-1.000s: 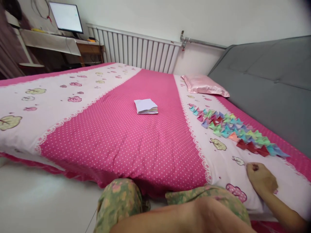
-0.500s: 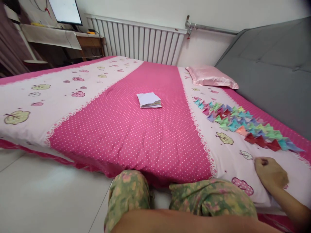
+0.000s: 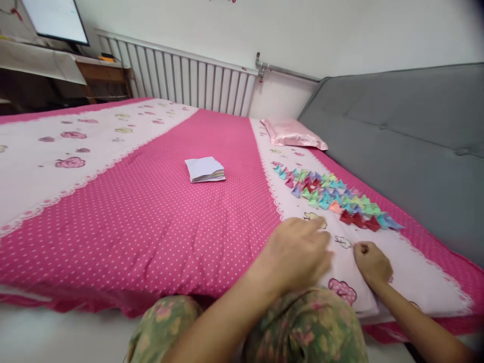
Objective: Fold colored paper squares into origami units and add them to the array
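Note:
My left hand hangs over the near side of the bed, blurred by motion, its fingers partly stretched toward the right with nothing visible between them. Closed in a loose fist, my right hand rests on the pale pink strip of the bed cover; no object shows in it. Beyond both hands lie rows of small folded paper pieces in blue, green, red, purple and orange. A stack of paper sheets, white on top with coloured edges, lies on the dotted pink strip, apart from both hands.
The bed cover spreads across the view. A pink pillow lies by the grey headboard. At the back stand a white radiator, a desk and a monitor. My knees are at the bed's near edge.
My left hand has risen from the lap toward the bed's right side. The view has turned right, so things appear farther left. My right fist stays on the cover.

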The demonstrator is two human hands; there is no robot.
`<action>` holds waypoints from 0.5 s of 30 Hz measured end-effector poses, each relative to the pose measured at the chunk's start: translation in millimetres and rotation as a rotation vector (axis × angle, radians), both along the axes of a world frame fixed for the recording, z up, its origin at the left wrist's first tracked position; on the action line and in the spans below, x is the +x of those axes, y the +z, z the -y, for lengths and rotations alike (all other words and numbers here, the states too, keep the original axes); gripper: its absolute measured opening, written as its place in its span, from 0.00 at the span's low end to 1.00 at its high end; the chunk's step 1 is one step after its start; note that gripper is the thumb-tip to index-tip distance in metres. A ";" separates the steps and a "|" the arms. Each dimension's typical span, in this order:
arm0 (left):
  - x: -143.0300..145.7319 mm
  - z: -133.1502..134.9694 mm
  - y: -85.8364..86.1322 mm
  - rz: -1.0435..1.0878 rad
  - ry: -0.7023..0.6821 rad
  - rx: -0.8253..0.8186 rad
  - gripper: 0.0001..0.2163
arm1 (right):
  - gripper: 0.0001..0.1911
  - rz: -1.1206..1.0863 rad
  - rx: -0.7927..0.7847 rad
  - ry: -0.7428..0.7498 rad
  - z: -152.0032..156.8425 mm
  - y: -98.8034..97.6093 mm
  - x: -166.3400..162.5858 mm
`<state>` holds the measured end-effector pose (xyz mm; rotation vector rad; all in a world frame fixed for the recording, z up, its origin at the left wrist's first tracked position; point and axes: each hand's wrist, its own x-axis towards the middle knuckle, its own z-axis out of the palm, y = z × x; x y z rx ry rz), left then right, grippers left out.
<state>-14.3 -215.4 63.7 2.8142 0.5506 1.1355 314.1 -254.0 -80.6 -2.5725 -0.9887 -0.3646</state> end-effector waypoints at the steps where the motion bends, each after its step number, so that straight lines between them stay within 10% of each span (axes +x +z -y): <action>1: 1.2 -15.5 -6.9 -0.051 0.053 -0.026 0.14 | 0.14 0.001 0.000 -0.003 -0.2 -1.3 2.0; 9: -39.5 -134.8 -63.2 -0.169 0.543 -0.183 0.15 | 0.13 -0.051 -0.055 -0.006 -0.5 -3.7 10.8; 15: -73.1 -194.7 -66.0 -0.049 0.844 -0.157 0.20 | 0.13 -0.114 -0.088 0.015 -3.1 -0.6 13.4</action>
